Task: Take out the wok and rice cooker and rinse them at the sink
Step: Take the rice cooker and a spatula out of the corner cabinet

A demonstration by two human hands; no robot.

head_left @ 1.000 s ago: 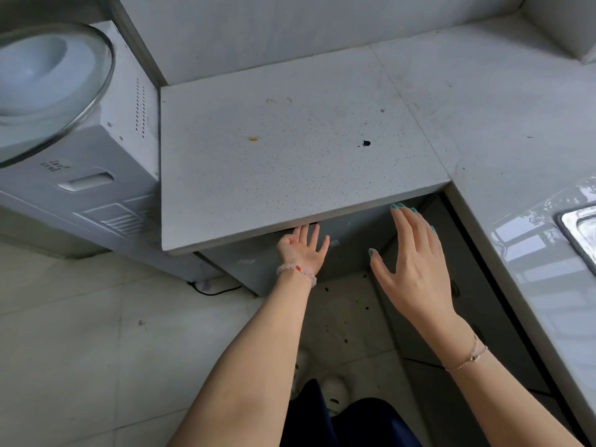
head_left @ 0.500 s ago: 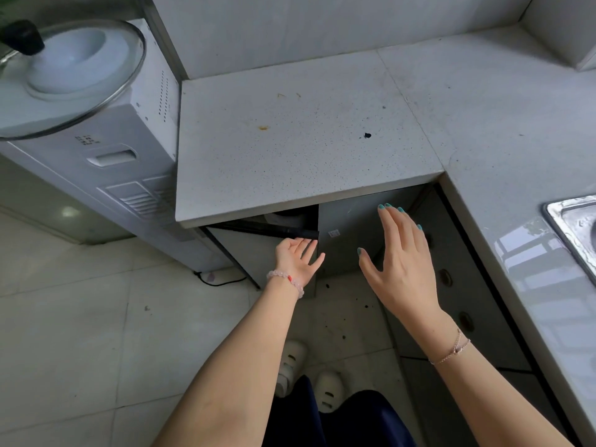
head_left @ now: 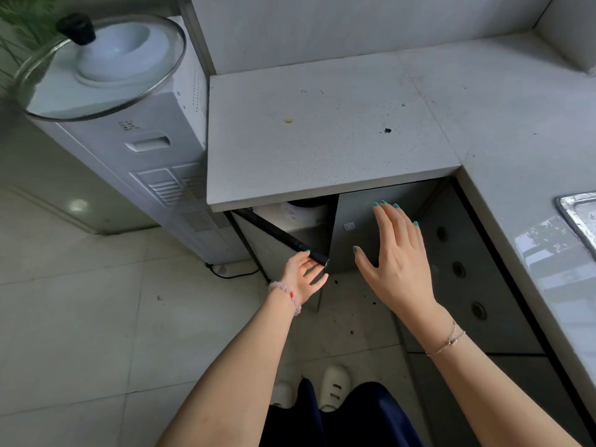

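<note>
- A white shoe (head_left: 335,383) is showing on the floor tiles; dark clothing is covering part of it and most of its partner.
- The left hand (head_left: 304,275), with a bead bracelet on its wrist, is holding the outer top corner of the left cabinet door (head_left: 267,253). Its grip is closing narrow on the door's black rim, thumb on top.
- The right hand (head_left: 396,256) is hovering before the shut right door (head_left: 351,240), its grip wide, fingers spread and holding nothing. Whether it is touching the door cannot be told.
- The left door is standing partly open.
- A white appliance (head_left: 296,216) with a dark top is sitting inside the cupboard, just behind the gap. The desk (head_left: 322,140) edge is cutting off most of it, so I cannot tell whether it is the rice cooker.
- The sink (head_left: 577,217) is showing only a steel corner at the right edge.
- A glass lid (head_left: 106,101) is lying on the water dispenser (head_left: 154,150), far left.
</note>
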